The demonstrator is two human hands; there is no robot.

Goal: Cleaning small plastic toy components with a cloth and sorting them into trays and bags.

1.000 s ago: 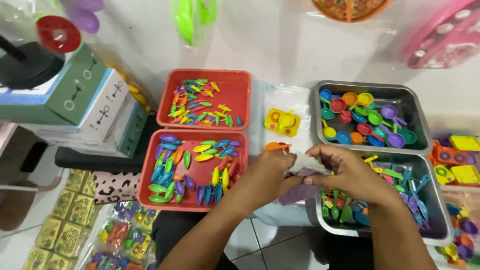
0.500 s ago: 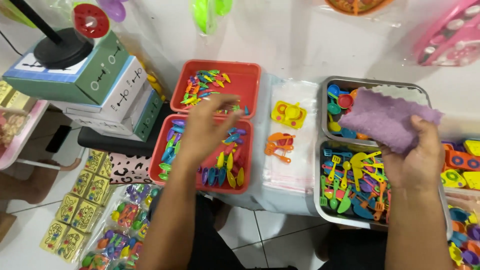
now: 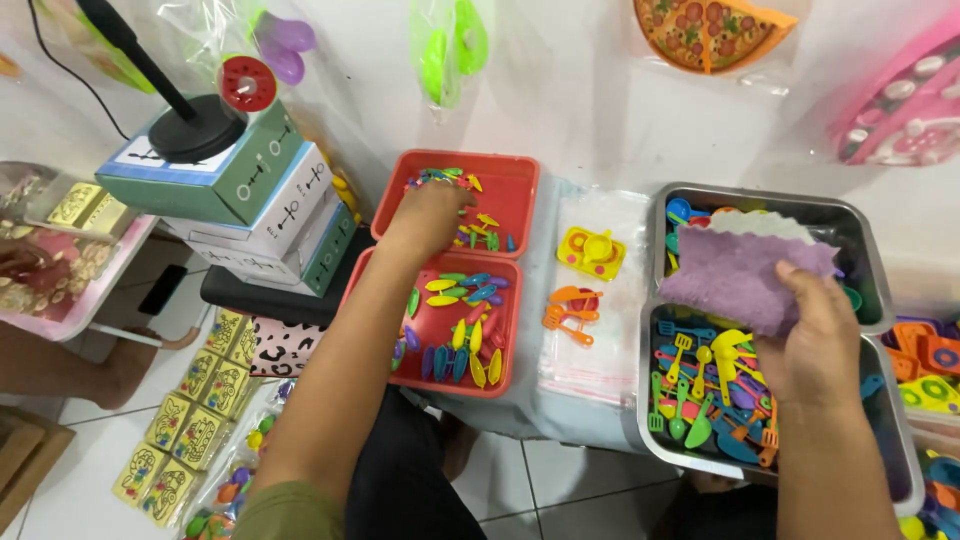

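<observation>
My left hand reaches into the far red tray, fingers down among small coloured plastic pieces; whether it grips one is hidden. The near red tray holds more such pieces. My right hand holds a purple cloth over two metal trays. The far metal tray holds round coloured toys, mostly covered by the cloth. The near metal tray holds toy utensils.
Clear plastic bags lie between the trays, bearing a yellow toy piece and orange toy utensils. Stacked boxes with a black stand stand at left. Packaged toys lie on the floor.
My left hand has moved from the near red tray to the far one. My right hand has lowered the purple cloth slightly over the metal trays.
</observation>
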